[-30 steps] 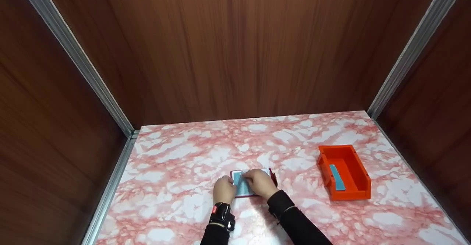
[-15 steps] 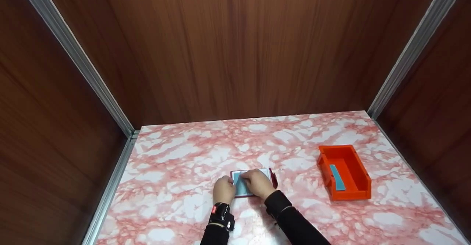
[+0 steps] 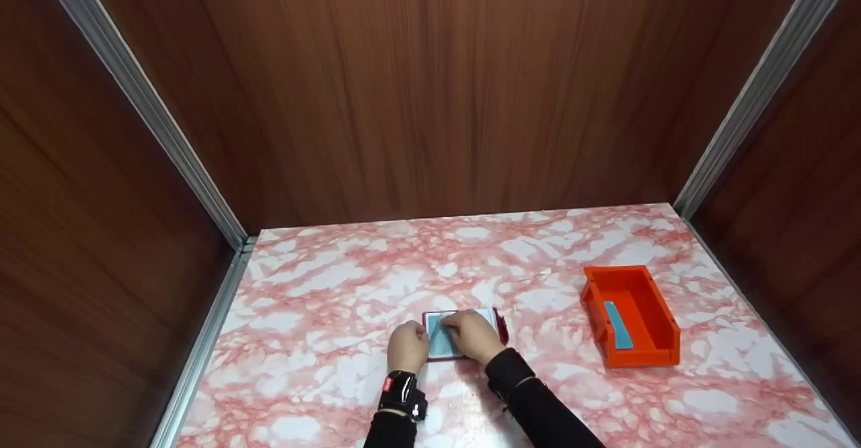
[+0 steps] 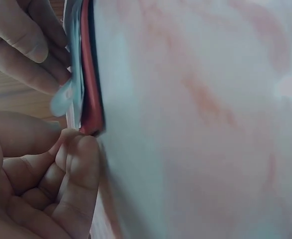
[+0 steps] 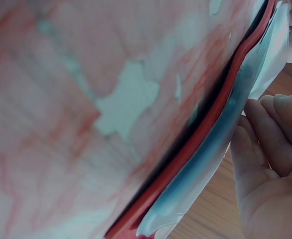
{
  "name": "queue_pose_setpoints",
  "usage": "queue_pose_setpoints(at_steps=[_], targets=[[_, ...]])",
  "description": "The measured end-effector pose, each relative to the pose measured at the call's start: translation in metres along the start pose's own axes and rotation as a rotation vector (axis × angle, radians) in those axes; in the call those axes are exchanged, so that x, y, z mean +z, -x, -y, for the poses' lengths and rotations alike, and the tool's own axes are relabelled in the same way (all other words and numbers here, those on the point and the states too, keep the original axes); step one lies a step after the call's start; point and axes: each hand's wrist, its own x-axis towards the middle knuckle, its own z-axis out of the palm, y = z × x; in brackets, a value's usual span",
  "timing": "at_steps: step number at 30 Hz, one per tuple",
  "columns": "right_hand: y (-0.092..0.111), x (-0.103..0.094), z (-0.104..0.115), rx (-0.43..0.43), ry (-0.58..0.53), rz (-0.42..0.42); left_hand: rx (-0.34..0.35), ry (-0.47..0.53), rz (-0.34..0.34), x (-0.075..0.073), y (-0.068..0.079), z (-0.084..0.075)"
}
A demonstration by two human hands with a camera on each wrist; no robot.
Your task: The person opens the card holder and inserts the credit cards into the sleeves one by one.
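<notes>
A thin booklet with a dark red cover (image 3: 501,327) and clear plastic sleeves lies flat on the table in the head view. Light blue paper (image 3: 440,346) shows through the plastic. My left hand (image 3: 407,348) is at its left edge; in the left wrist view the thumb and curled fingers pinch near the cover's corner. My right hand (image 3: 474,335) reaches over the booklet, its thumb and fingertips on a clear plastic sleeve (image 5: 265,69) that stands lifted in the right wrist view. The fingers' exact hold inside the sleeve is hidden.
An orange bin (image 3: 639,313) stands to the right, with a light blue strip (image 3: 619,325) leaning inside it. Brown wood-grain panels (image 3: 430,98) with metal rails (image 3: 134,85) enclose the pink marbled table (image 3: 323,286) at the back and both sides.
My right hand has shifted slightly left over the booklet, then held still. The left hand has barely moved. The booklet and the bin stay where they were.
</notes>
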Motion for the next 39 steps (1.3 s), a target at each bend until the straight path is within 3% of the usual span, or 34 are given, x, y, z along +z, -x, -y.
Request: queue_pose_setpoints(at_steps=[10,22,39], targets=[[-0.001,0.000,-0.001,0.018,-0.018,0.002,-0.024,0.027,-0.047,-0.013,-0.001,-0.006],[-0.001,0.003,-0.002,0.026,-0.022,-0.005,-0.010,-0.033,-0.025,-0.006,0.007,-0.004],[0.003,0.004,-0.002,0.020,-0.024,-0.029,-0.069,-0.024,0.043,-0.004,0.011,-0.002]])
